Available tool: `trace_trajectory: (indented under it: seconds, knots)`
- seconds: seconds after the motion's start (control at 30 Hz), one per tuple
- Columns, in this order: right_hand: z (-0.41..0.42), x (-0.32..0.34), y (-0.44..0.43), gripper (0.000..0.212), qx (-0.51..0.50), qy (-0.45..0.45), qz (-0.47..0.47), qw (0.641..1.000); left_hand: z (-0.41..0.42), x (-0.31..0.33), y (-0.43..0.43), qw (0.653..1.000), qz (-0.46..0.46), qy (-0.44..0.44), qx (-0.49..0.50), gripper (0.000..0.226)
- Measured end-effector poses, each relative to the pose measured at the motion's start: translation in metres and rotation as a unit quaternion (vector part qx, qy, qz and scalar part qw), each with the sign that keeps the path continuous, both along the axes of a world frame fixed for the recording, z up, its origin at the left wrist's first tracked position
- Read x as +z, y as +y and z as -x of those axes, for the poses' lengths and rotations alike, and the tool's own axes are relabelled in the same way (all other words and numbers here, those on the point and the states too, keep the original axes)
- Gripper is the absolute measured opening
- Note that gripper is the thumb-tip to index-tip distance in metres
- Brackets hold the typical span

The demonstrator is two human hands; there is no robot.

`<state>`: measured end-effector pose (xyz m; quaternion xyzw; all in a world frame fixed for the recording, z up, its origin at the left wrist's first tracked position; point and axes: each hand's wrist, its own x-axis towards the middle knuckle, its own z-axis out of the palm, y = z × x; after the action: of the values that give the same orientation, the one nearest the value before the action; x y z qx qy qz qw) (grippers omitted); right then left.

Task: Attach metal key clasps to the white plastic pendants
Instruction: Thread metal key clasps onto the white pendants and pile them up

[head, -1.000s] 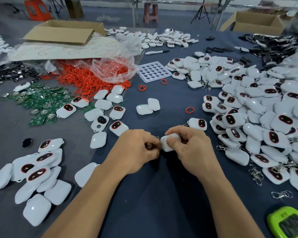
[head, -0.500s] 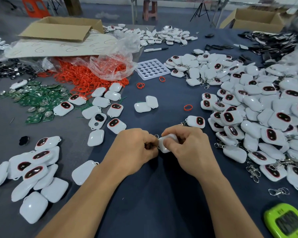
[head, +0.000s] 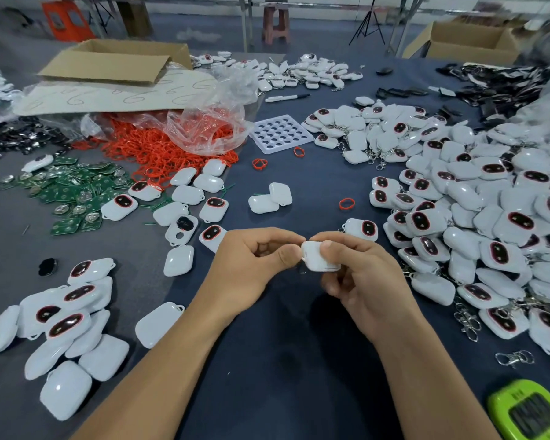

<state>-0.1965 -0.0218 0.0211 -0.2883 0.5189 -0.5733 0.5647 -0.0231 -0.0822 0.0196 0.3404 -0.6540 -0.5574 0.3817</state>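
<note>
Tray (head: 279, 134) behind pendant (head: 318, 260)

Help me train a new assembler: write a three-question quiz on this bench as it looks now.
1. True or false: the right hand grips a white pendant.
2. The loose ring beside the white hole tray is: A red, B blue, C yellow?
3. Fill in: the green circuit boards lie to the person's ____.
Key: 1 true; 2 A; 3 left.
</note>
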Motion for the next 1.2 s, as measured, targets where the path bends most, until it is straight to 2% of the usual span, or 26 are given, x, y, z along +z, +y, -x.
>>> trace_trajectory:
  seconds: [0.1, 0.27, 0.43, 0.57, 0.67, 0.73, 0.87, 0.93, 1.0, 1.1, 1.2]
  knots:
    - [0.001, 0.001, 0.001, 0.027, -0.003, -0.043, 0.005, 0.999, 0.004, 0.0, 0.003, 0.999, -0.037, 0.013, -0.006, 0.011]
    - [0.001, 0.002, 0.001, 0.026, -0.004, -0.039, 0.004, 0.999, 0.003, -0.002, -0.001, 0.998, -0.067, 0.009, -0.004, 0.007]
    - [0.0, 0.001, 0.002, 0.029, -0.016, 0.003, 0.004, 1.0, -0.004, -0.002, -0.003, 0.993, 0.056, -0.101, 0.035, 0.004]
    - [-0.006, -0.004, 0.001, 0.027, -0.038, 0.066, -0.004, 0.997, -0.009, -0.003, 0.0, 0.944, 0.209, -0.249, 0.052, 0.01]
    - [-0.009, -0.005, -0.001, 0.029, -0.054, 0.069, -0.006, 0.996, -0.007, -0.005, 0.002, 0.921, 0.266, -0.28, 0.057, 0.007]
    - [-0.009, -0.005, -0.001, 0.032, -0.057, 0.05, -0.003, 0.997, -0.004, -0.005, 0.004, 0.927, 0.252, -0.265, 0.079, 0.01]
    - [-0.008, -0.002, -0.002, 0.033, -0.058, -0.037, 0.011, 0.998, 0.005, -0.005, 0.005, 0.987, 0.055, -0.126, 0.079, 0.013]
    - [-0.009, -0.001, -0.002, 0.034, -0.063, -0.044, 0.021, 0.997, 0.008, -0.004, 0.005, 0.995, -0.018, -0.082, 0.057, 0.016]
    - [-0.011, -0.001, -0.002, 0.036, -0.065, -0.046, 0.027, 0.996, 0.01, -0.004, 0.007, 0.996, -0.054, -0.058, 0.051, 0.017]
    - [-0.015, -0.002, -0.002, 0.032, -0.078, -0.042, 0.034, 0.996, 0.012, -0.005, 0.008, 0.993, -0.023, -0.066, 0.093, 0.022]
    - [-0.015, -0.004, -0.002, 0.029, -0.101, 0.018, 0.043, 0.994, 0.012, -0.008, 0.01, 0.97, 0.111, -0.171, 0.133, 0.012]
